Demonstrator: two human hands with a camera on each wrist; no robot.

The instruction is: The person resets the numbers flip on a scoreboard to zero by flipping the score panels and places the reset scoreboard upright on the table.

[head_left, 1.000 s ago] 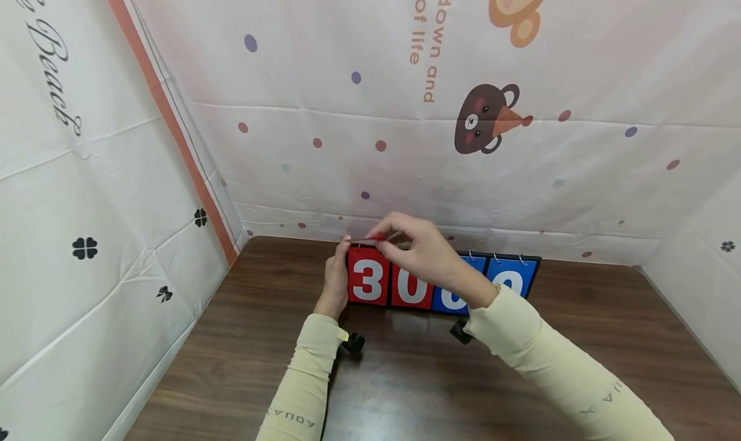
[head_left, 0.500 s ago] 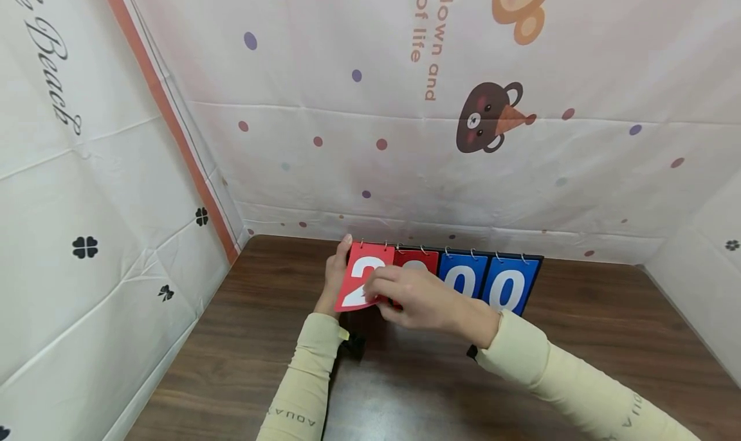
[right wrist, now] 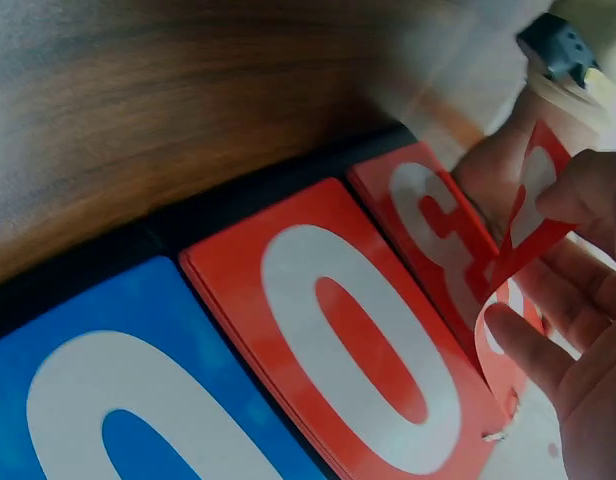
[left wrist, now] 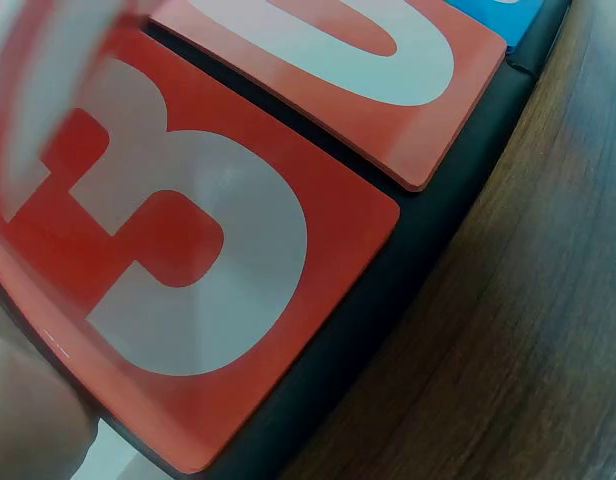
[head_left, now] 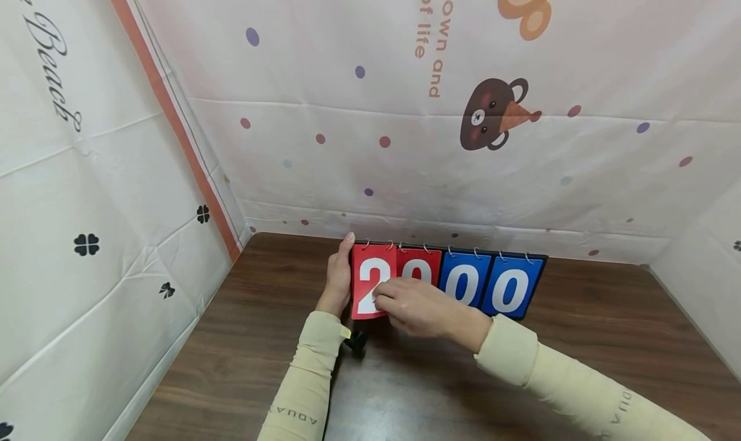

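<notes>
A flip scoreboard (left wrist: 328,360) stands at the back of the table, its number cards hung on rings. At its left end my left hand (head_left: 338,274) grips the edge, thumb upright. My right hand (head_left: 422,309) pinches a red number card with a 2 (head_left: 370,253) near its lower right side. In the right wrist view that card (right wrist: 533,195) is lifted and bent away from the red 3 card (right wrist: 438,215), which also shows in the left wrist view. Right of it hangs a red 0 card (head_left: 428,256), partly behind my right hand. Two blue 0 cards (head_left: 509,290) follow.
The scoreboard stands on a brown wooden table (head_left: 260,364). A printed cloth (head_left: 301,164) rises close behind it, with another cloth wall (head_left: 116,299) at the left. A small black device (head_left: 357,342) sits at my left wrist.
My right hand has come down from the scoreboard's top edge, bringing the red 2 card over the 3. The 2 now hangs nearly flat at the front. The left hand keeps its hold.
</notes>
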